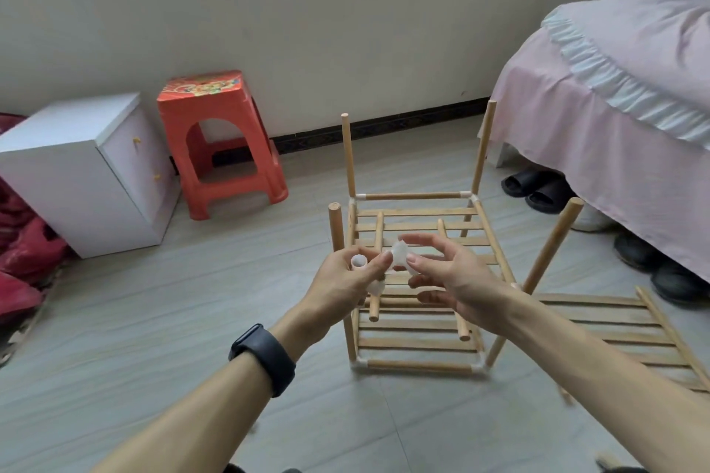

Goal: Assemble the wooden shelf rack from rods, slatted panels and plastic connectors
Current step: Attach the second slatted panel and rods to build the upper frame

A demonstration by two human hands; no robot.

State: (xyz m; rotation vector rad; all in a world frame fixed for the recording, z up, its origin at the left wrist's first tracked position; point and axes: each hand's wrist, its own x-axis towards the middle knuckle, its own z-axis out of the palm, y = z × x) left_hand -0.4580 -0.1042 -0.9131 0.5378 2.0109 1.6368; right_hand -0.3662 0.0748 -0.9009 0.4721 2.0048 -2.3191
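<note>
A half-built wooden rack (418,365) stands on the floor: a slatted panel framed by rods and white corner connectors, with upright rods (349,154) rising from its corners. Two loose short rods (378,265) lie on its slats. Above it, my left hand (345,282) grips translucent plastic connectors (359,262). My right hand (449,273) pinches another translucent connector (401,251) between thumb and forefinger, right beside my left fingertips. A second slatted panel (622,338) lies flat on the floor to the right.
A red plastic stool (219,142) and a white cabinet (84,173) stand at the back left by the wall. A bed with a pink cover (614,119) fills the right, with dark shoes (538,186) under it. Red cloth (23,261) lies at the far left.
</note>
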